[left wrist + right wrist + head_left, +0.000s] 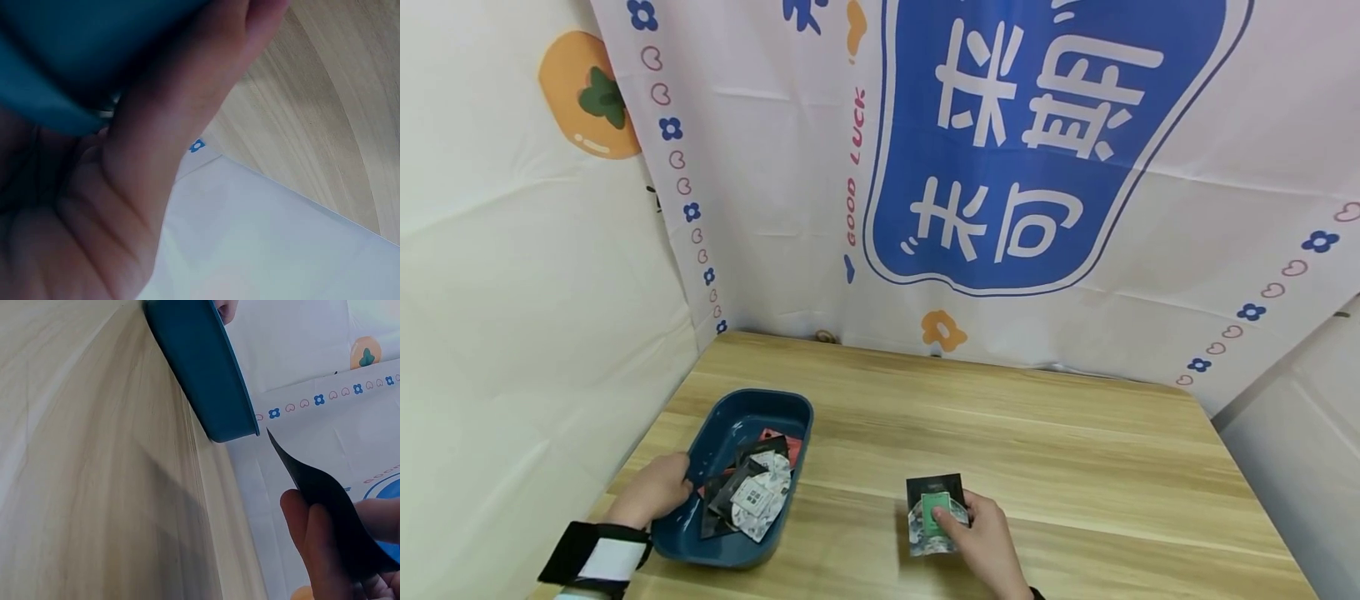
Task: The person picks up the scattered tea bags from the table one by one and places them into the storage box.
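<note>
My left hand [655,490] grips the left rim of a dark blue plastic tray [700,546]. In the left wrist view the thumb [169,112] lies along the blue tray wall [75,50]. Several flat packets [752,496], black, red and white-patterned, lie overlapping in the tray. Right of the tray, my right hand [988,542] pinches one small flat packet [934,483] above the table. It has a black top, a green label and a grey-white patterned lower part, with the thumb across its front. In the right wrist view its dark back [325,494] curves between the fingers.
The tray stands toward the left side of a light wood-grain table [1075,467]. A white printed cloth [775,167] with a blue sign hangs behind the table. Plain white cloth [512,333] closes off the left side.
</note>
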The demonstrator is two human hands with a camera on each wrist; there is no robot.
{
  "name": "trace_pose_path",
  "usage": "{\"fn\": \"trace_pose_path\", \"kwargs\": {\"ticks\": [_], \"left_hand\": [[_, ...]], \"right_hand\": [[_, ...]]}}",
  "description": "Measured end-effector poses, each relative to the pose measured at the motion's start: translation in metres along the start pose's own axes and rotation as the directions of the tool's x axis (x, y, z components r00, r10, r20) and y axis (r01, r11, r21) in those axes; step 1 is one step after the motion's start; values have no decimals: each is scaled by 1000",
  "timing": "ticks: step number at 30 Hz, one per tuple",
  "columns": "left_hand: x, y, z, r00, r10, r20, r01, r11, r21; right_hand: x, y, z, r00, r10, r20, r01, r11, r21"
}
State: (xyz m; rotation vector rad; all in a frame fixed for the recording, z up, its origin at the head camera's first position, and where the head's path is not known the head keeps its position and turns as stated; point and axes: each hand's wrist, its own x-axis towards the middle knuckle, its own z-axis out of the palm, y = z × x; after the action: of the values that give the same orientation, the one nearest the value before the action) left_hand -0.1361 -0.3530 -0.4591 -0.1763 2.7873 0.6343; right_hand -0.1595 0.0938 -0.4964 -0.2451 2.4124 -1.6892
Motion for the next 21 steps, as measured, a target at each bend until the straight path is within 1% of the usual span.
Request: {"fn": "trace_pose_path", "kwargs": {"ticks": [3,8,14,21], "left_hand": [[1,-1,1,1000,3,-1,-3,1000,2],[1,-2,2,1000,-12,12,12,1000,3],[2,-2,3,1000,-8,12,8,1000,5],[2,-1,1,1000,-5,5,5,1000,2]], "right_hand": [[1,-4,3,1000,-4,9,4,1000,18],[3,-9,6,1000,-11,14,10,999,38],[4,-7,10,999,6,37,-8,998,57],[4,-8,14,999,-33,33,33,999,19]]}}
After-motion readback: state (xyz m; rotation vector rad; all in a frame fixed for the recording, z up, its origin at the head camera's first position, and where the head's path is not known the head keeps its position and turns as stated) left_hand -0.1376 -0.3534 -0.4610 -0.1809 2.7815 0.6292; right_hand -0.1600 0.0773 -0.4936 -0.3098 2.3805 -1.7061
